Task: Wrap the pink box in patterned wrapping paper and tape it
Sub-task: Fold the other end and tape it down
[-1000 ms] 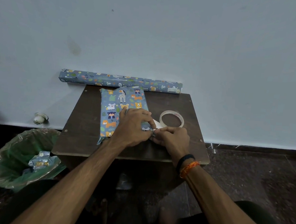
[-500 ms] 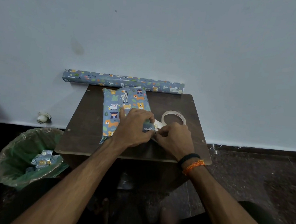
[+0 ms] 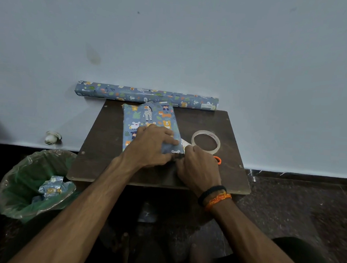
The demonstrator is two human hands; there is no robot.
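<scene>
The box (image 3: 148, 119) lies on the small dark table (image 3: 227, 176), fully covered in blue animal-patterned wrapping paper; no pink shows. My left hand (image 3: 153, 144) presses flat on the near half of the wrapped box. At the box's near right corner my right hand (image 3: 196, 170) has its fingers closed on the paper flap; a white paper edge sticks out beside it. A roll of clear tape (image 3: 205, 141) lies flat on the table just right of the box.
A roll of the same wrapping paper (image 3: 146, 95) lies along the wall behind the table. An orange handle (image 3: 217, 160) peeks out beside my right hand. A green-lined bin (image 3: 27, 182) with paper scraps stands on the floor at the left.
Both hands have stayed at the box's near right corner. My right hand has shifted slightly along the near end flap; the box has not moved.
</scene>
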